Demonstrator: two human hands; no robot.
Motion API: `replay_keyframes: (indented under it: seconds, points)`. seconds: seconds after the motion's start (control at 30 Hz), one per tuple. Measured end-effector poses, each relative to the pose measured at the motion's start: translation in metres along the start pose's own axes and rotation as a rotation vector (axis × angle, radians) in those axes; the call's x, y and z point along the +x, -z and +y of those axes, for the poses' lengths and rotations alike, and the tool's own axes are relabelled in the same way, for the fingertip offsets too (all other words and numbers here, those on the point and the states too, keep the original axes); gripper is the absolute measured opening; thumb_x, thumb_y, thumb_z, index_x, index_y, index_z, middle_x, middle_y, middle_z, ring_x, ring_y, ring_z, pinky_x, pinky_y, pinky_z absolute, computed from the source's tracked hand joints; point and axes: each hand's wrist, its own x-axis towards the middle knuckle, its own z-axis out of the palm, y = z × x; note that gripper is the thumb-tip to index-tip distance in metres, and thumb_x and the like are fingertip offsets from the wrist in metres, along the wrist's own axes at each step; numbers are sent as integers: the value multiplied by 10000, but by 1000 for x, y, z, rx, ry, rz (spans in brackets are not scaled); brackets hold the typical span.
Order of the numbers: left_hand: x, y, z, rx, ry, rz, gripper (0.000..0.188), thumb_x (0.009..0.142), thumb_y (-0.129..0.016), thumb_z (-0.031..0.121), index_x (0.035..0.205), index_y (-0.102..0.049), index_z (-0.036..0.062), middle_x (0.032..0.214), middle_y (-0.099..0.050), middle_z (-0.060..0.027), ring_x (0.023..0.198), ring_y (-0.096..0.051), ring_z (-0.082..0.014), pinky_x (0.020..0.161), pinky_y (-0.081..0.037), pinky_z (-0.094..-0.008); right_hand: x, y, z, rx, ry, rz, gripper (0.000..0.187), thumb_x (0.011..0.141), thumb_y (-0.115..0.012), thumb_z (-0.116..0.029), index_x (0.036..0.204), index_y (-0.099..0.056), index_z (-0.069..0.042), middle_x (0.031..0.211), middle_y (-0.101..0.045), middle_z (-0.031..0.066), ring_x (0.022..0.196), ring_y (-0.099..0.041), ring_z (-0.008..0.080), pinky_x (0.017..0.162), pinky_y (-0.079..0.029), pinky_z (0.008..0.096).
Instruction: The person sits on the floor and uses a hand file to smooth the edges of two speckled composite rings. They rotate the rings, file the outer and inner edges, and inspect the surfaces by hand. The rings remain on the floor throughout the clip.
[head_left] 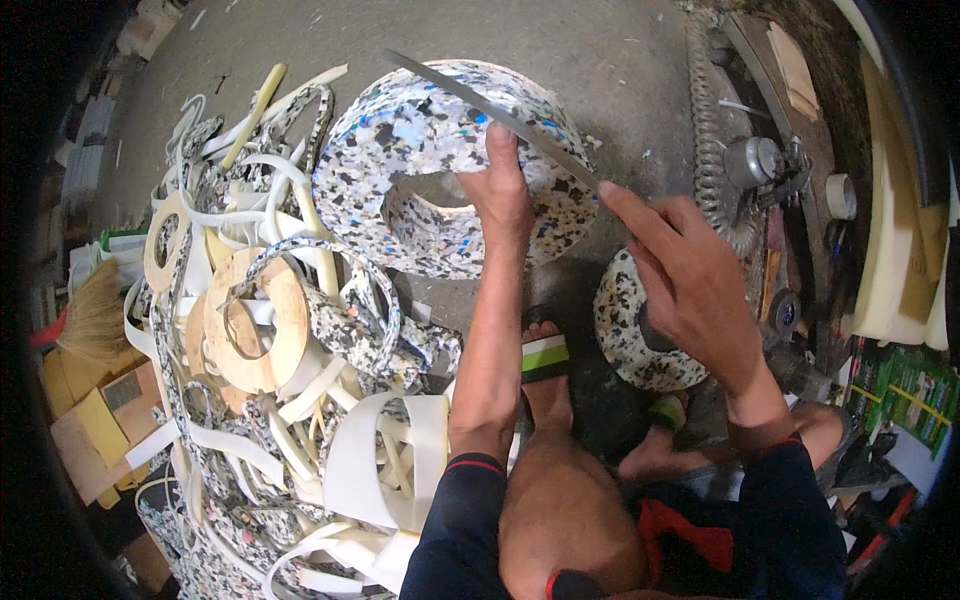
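A thick ring of speckled black, white and blue foam point(360, 150) stands tilted on the floor in front of me. My left hand point(497, 195) grips its near face at the central hole, thumb stretched upward over the foam and fingers hidden in the hole. My right hand point(685, 270) is closed round the handle end of a long, narrow knife point(535, 140), its index finger laid along the blade. The blade slants up and left across the ring's upper part, past my left thumb. Whether the edge touches the foam I cannot tell. The handle is hidden by my fingers.
A heap of foam offcuts point(235, 440) in strips and curls lies at left, with pale wooden rings point(290, 350) on it. A smaller speckled foam ring point(615, 320) lies below my right hand. A coiled hose point(703, 110), a tape roll point(841, 196) and a broom point(95, 315) are farther out.
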Motion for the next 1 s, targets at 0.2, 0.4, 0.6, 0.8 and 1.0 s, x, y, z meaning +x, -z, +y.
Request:
replay_keyframes:
  seconds: [0.2, 0.4, 0.6, 0.8, 1.0]
  points:
    - [-2, 1, 0, 3, 66, 46, 655, 1001, -593, 515, 1359, -491, -23, 1288, -585, -146, 1149, -578, -246, 1017, -457, -424, 15, -8, -1, 17, -8, -9, 529, 896, -613, 36, 1393, -597, -144, 949, -599, 168, 786, -628, 319, 690, -497, 411]
    - [0, 4, 5, 46, 28, -6, 688, 986, -603, 538, 1364, -491, -26, 1322, -562, -151, 1187, -555, -243, 1036, -440, -418, -8, 6, 0, 24, -67, -37, 510, 896, -618, 32, 1376, -613, -141, 942, -597, 174, 787, -630, 320, 687, -499, 409]
    - [-2, -3, 9, 11, -1, -15, 691, 986, -595, 545, 1375, -488, -16, 1327, -562, -136, 1201, -545, -239, 1039, -436, -420, 19, -3, -5, 14, 0, 16, 502, 899, -619, 30, 1371, -616, -139, 934, -601, 177, 780, -632, 329, 687, -501, 408]
    - [2, 6, 7, -42, 74, 44, 699, 970, -605, 581, 1328, -518, -13, 1221, -608, -104, 1120, -584, -223, 1001, -466, -401, 16, -4, -5, 14, -26, -43, 513, 897, -621, 34, 1380, -611, -138, 920, -604, 173, 774, -628, 331, 679, -494, 415]
    - [3, 3, 6, -59, -33, 75, 686, 970, -616, 560, 1338, -513, -9, 1239, -611, -120, 1130, -593, -230, 1004, -471, -406, -2, 5, -4, -3, -16, -25, 476, 915, -623, -34, 1373, -603, -162, 907, -587, 165, 758, -638, 359, 654, -516, 445]
